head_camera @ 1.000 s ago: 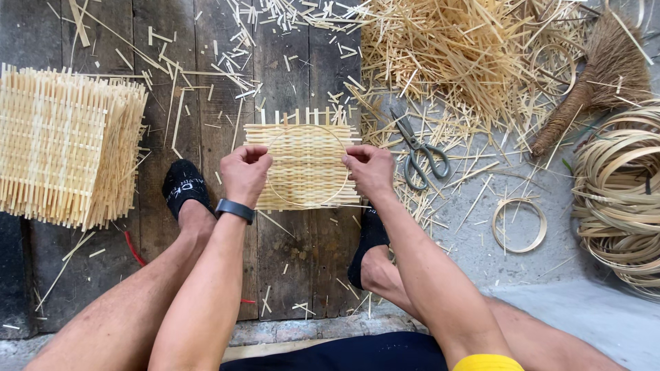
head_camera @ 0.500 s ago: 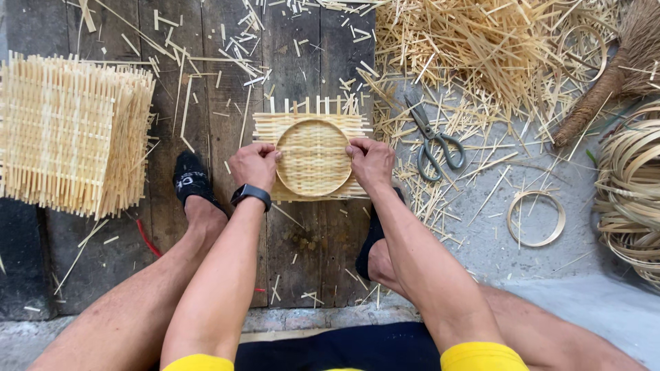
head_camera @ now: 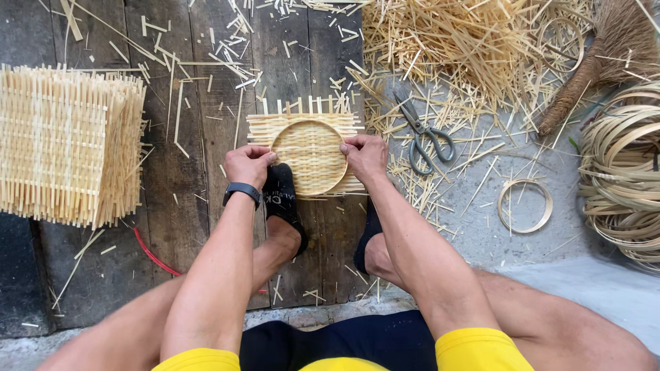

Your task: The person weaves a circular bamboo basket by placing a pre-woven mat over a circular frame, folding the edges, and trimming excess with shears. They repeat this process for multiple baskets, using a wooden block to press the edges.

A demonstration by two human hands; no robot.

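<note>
Near the middle of the dark wooden board floor [head_camera: 206, 137], a square woven bamboo mat [head_camera: 306, 152] lies flat with a round bamboo hoop [head_camera: 309, 158] set on its centre. Left hand [head_camera: 247, 165], wearing a black wristband [head_camera: 242, 192], is curled with fingertips pinching the hoop's left rim against the mat. Right hand [head_camera: 366, 156] mirrors it, fingers bent and closed on the hoop's right rim. Both forearms extend straight forward from the body, elbows low, between the raised knees. Two feet in black socks [head_camera: 283, 200] rest just beneath the near edge of the mat, the left one partly under it.

Toward the left edge of the boards stands a stack of woven bamboo mats [head_camera: 65, 144], strip ends projecting on all sides. Short offcut strips [head_camera: 227, 62] lie scattered across the far part of the boards. On the grey concrete floor [head_camera: 481, 233] to the right, grey scissors [head_camera: 426, 134] lie closed, near the right hand but apart from it. A loose pile of bamboo splints [head_camera: 454, 48] fills the far right. A fibre brush [head_camera: 605, 55] lies at the far right corner, and beside it a coil of bamboo strips [head_camera: 622, 172] reaches the right edge. One spare bamboo ring [head_camera: 525, 205] lies flat between scissors and coil. A red cord [head_camera: 155, 254] curves over the near boards by the left leg.
</note>
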